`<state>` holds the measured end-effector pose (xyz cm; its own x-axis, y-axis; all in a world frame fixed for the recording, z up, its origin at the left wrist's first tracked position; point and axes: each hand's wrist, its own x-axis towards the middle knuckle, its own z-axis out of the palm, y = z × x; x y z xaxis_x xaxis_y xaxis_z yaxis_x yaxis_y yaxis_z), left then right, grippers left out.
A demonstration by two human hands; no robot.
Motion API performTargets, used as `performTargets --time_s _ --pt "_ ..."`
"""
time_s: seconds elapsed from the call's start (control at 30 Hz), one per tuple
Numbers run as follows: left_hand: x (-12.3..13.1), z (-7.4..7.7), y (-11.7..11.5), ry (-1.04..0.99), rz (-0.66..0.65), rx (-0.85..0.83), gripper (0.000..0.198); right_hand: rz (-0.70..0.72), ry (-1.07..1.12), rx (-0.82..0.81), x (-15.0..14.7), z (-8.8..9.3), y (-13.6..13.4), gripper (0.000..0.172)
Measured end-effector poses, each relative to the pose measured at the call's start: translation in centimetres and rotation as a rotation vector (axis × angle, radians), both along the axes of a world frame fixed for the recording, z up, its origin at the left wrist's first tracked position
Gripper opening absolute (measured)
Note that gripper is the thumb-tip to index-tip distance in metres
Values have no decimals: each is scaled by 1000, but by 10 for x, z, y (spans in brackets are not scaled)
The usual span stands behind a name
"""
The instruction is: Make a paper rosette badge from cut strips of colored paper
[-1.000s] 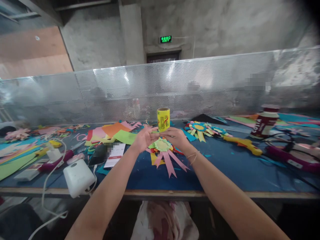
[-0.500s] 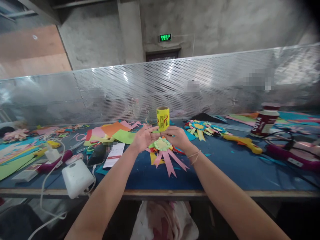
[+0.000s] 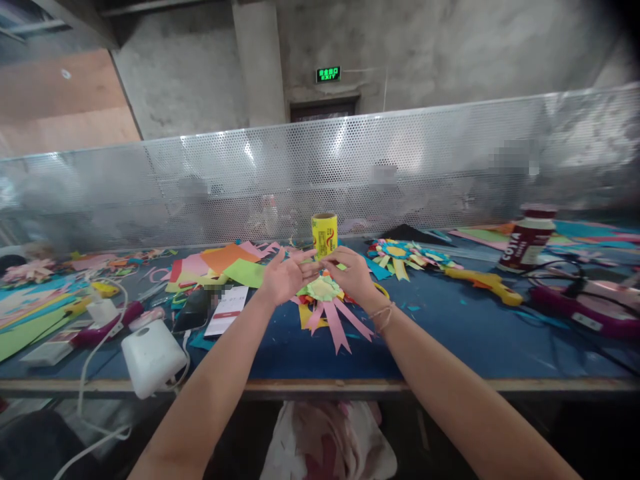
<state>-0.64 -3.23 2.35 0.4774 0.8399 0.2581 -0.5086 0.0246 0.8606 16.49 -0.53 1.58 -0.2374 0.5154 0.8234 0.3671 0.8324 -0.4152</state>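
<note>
Right hand [image 3: 351, 275]: fingertips pinched together — whether anything's gripped can't be made out. Left hand [image 3: 284, 277]: held palm-up, fingers loosely spread, nothing visibly held. Pink-tailed paper rosette [image 3: 321, 289], just below on the blue-topped table [image 3: 290, 358], could be squashed if either hand's dropped.

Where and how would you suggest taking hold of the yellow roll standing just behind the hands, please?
I would grip the upper sides of the yellow roll, probably coming from above with the right hand. It stands upright, its round wall exposed below its open top, while its lower end is partly hidden behind that hand.
</note>
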Motion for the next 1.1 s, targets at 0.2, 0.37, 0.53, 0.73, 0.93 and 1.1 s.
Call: performTargets --time_s 0.2,0.37,0.53,0.73,0.93,1.1 --pt "0 -3 3 13 32 6 69 -9 39 -33 -2 -3 3 12" --pt "0 -6 8 25 53 9 66 -24 90 -47 -2 -2 6 13" --pt "-4 -18 24 156 466 39 41 -158 195 -103 14 1 21 15" --pt "-19 -28 41 250 879 9 15 -308 31 -175 26 -6 37 27" --pt "-25 -34 48 515 965 68 6 -466 -123 -232 31 -11 42 40" --pt "-25 -40 50 943 1079 321 9 -493 -209 -280 42 -14 53 28"
